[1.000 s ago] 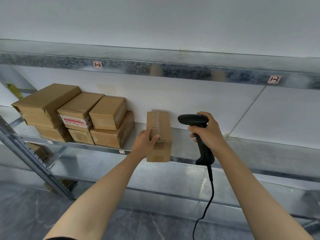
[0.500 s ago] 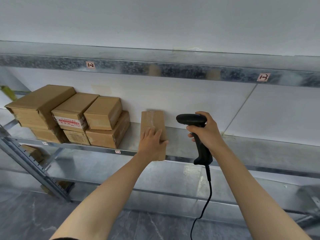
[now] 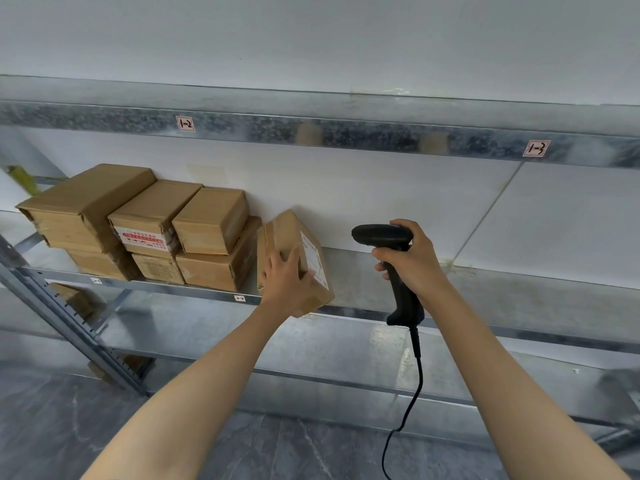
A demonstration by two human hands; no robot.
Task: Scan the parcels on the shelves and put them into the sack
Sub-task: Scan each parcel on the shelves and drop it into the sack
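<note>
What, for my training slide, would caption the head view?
Left hand grips a tilted brown cardboard parcel at the grey metal shelf; right hand holds a black corded scanner.

Bright, even light casts faint shadows and dull sheen on the metal shelf (image 3: 363,136) (edges bend slightly).

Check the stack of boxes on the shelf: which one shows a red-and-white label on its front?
The middle box of the top row, between its two neighbours. The other stacked boxes show no such label on their fronts.
</note>
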